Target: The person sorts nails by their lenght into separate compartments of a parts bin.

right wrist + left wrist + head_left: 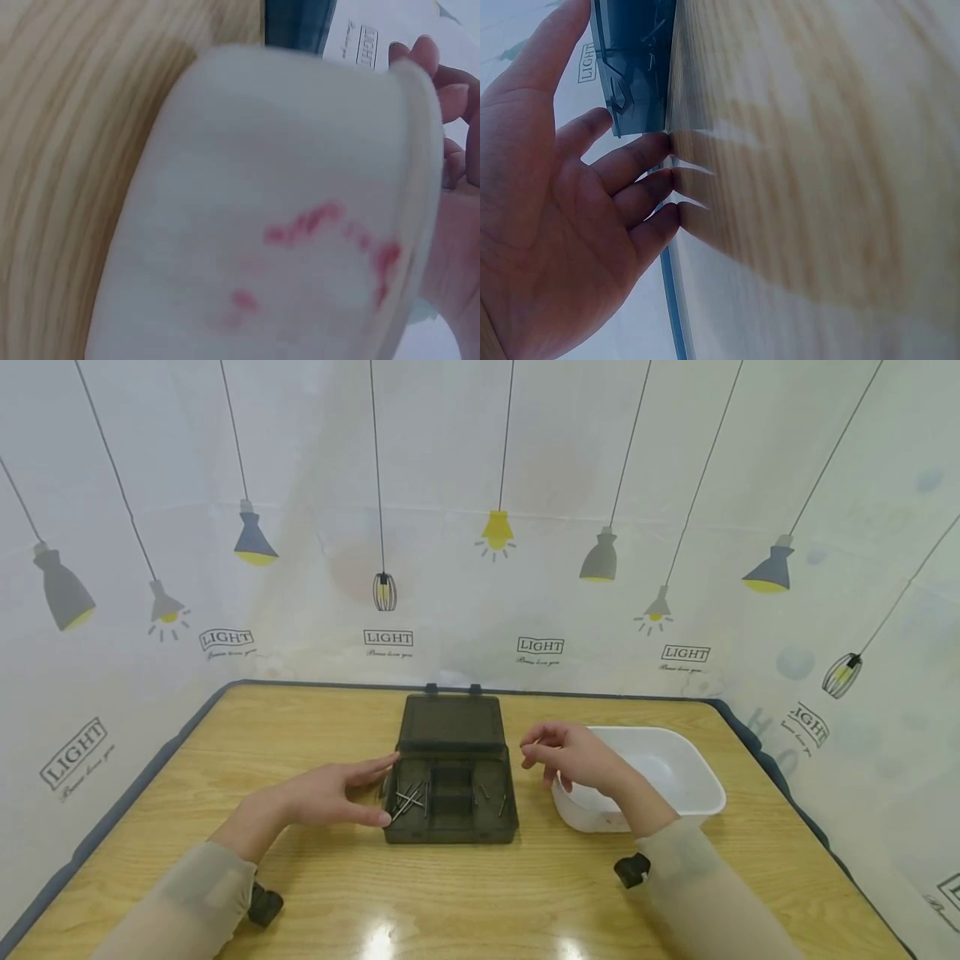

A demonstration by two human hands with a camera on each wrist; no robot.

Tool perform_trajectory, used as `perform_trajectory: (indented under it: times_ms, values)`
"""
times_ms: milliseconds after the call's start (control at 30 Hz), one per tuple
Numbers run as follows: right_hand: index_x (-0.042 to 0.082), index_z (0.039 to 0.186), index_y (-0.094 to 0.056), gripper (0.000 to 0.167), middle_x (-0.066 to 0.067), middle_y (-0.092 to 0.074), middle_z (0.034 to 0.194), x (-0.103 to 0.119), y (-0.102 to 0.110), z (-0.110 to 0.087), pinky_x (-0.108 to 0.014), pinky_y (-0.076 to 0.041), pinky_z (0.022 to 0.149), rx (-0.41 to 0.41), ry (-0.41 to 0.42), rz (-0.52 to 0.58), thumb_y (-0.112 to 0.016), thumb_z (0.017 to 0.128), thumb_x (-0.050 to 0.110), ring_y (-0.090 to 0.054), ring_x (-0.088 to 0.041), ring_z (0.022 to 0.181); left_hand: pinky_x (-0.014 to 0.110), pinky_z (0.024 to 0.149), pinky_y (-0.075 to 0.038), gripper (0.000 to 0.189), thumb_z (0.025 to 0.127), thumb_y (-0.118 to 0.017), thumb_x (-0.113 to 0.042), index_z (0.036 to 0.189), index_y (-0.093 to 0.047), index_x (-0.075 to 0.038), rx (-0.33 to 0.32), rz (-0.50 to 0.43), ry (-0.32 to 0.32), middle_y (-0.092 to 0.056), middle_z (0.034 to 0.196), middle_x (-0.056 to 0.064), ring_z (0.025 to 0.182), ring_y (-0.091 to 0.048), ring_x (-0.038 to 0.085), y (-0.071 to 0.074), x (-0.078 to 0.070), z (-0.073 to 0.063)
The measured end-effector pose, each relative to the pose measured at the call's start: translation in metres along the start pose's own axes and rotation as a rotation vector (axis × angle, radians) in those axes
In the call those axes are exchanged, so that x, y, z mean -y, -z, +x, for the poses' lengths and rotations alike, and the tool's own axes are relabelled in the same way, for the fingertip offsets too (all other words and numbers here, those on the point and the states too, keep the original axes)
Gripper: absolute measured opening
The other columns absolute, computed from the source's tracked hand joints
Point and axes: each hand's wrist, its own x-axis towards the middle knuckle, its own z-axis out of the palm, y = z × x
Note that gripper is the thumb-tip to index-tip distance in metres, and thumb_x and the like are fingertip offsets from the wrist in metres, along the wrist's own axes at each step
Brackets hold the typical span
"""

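A dark, see-through plastic case [452, 831] lies on the table with its lid [452, 720] raised at the back. Thin metal nail-like pins [407, 802] lie crossed in its left compartment, and several more pins [502, 806] in the right one. My left hand [322, 795] is spread at the case's left side, thumb by the front left corner, fingers extended. Between the case and a white basin [708, 793], my right hand [573, 756] hovers at the basin's left rim with bent fingers. Whether its fingertips hold something small cannot be made out.
Red marks [307, 225] stain the basin's outer wall. The wooden table [450, 902] has a dark blue edge, with a lamp-printed white sheet [450, 527] rising behind it. Two black wrist devices [632, 870] sit at the sleeves.
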Motion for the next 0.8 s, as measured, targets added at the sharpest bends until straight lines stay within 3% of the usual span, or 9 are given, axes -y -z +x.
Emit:
perform_trajectory:
  times_ms: [200, 600, 800]
  values:
    - [0.009, 0.124, -0.070, 0.027, -0.021, -0.078, 0.118, -0.012, 0.023, -0.010, -0.027, -0.051, 0.057, -0.054, -0.053, -0.035, -0.067, 0.112, 0.032, -0.070, -0.021, 0.074, 0.068, 0.133, -0.028, 0.103, 0.097, -0.081, -0.057, 0.177, -0.023, -0.029, 0.000, -0.008, 0.006, -0.042, 0.175, 0.015, 0.163, -0.041, 0.039, 0.000, 0.000, 0.001]
    - [0.004, 0.133, -0.069, 0.033, -0.017, -0.078, 0.120, -0.059, 0.065, -0.019, -0.033, -0.056, 0.069, -0.081, -0.150, -0.113, -0.066, 0.112, 0.029, -0.069, -0.023, 0.086, 0.068, 0.133, -0.026, 0.103, 0.097, -0.081, -0.056, 0.178, -0.023, -0.027, 0.004, -0.009, -0.008, -0.041, 0.175, 0.016, 0.163, -0.041, 0.039, 0.000, 0.005, 0.002]
    - [0.007, 0.133, -0.069, 0.030, -0.010, -0.073, 0.105, -0.075, 0.074, -0.025, -0.033, -0.056, 0.072, -0.076, -0.237, -0.160, -0.071, 0.107, 0.022, -0.065, -0.023, 0.087, 0.068, 0.133, -0.028, 0.103, 0.097, -0.080, -0.057, 0.178, -0.022, -0.030, 0.006, -0.003, -0.006, -0.041, 0.176, 0.015, 0.163, -0.041, 0.039, -0.001, 0.006, 0.003]
